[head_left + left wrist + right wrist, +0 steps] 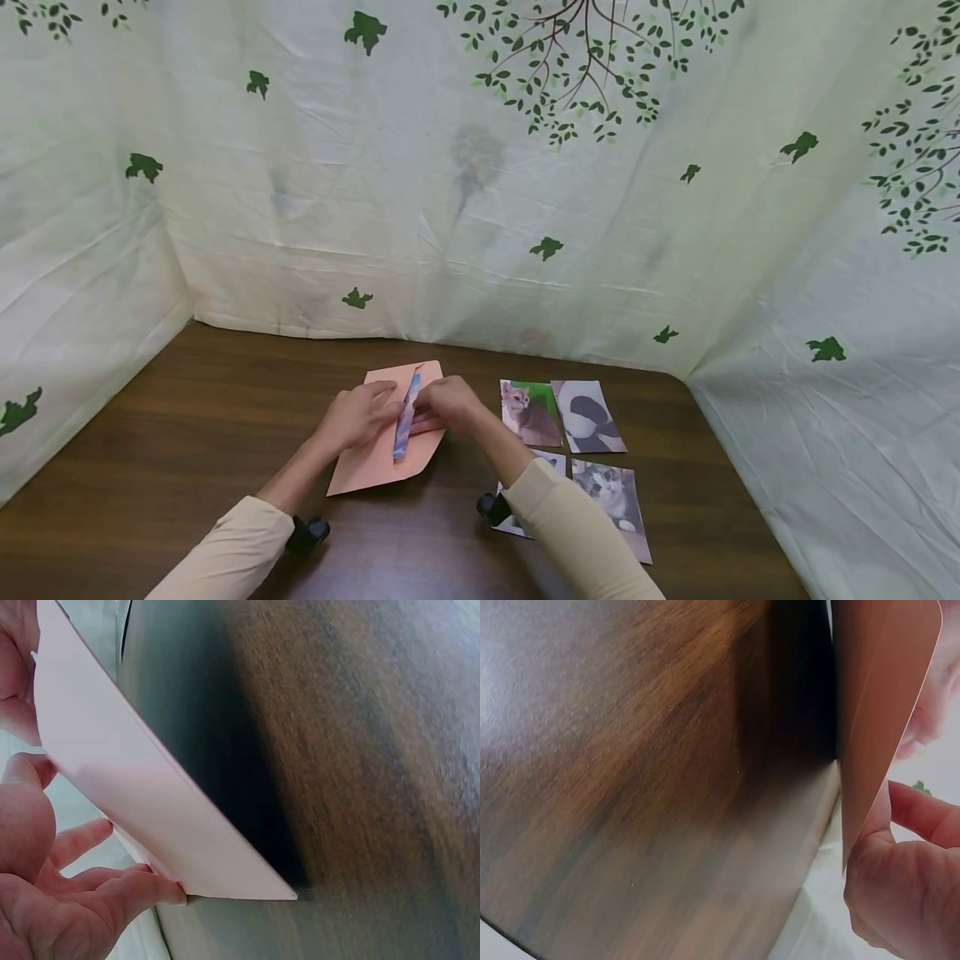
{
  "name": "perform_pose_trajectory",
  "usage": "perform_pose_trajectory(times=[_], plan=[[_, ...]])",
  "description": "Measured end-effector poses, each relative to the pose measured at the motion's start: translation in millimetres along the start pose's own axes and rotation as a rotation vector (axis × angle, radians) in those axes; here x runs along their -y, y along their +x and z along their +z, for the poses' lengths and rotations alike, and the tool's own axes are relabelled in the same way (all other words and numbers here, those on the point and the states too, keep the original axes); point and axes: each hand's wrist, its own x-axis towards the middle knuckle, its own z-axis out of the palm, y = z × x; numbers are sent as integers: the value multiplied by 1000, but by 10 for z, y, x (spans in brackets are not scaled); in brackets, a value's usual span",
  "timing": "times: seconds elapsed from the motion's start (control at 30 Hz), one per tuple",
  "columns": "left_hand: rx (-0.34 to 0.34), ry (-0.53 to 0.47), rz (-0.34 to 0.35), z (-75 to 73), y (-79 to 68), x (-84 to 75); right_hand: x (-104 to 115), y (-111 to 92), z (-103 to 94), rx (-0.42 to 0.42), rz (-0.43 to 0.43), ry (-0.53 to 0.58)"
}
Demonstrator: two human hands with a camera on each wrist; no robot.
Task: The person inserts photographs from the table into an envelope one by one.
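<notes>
A peach paper envelope (371, 467) is tilted above the table, its lower left corner down close to the wood. A narrow blue and purple printed strip (403, 433) shows in its lengthwise opening. My left hand (360, 417) rests on the envelope's left part, fingers extended over the paper and thumb beside the strip; in the left wrist view, its fingertips touch the pale face (127, 772). My right hand (452, 402) grips the right edge with curled fingers. In the right wrist view its thumb side meets the envelope's underside (877, 690); some fingertips are hidden behind the paper.
Cat photos lie to the right: a kitten on green (531, 414), a grey and white close-up (590, 419) and a fluffy cat (609, 497). My right forearm partly covers another photo (555, 461). A leaf-patterned white curtain (450, 275) borders the brown table (187, 425).
</notes>
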Motion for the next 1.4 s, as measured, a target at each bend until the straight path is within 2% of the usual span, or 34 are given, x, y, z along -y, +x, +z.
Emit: perform_pose_trajectory(times=[0.77,1.4], plan=[[-4,5,3,-11,-11,-14,-29,21,77,-22,-6,38],[-8,23,16,5,3,0,55,-66,-6,31,22,-5]])
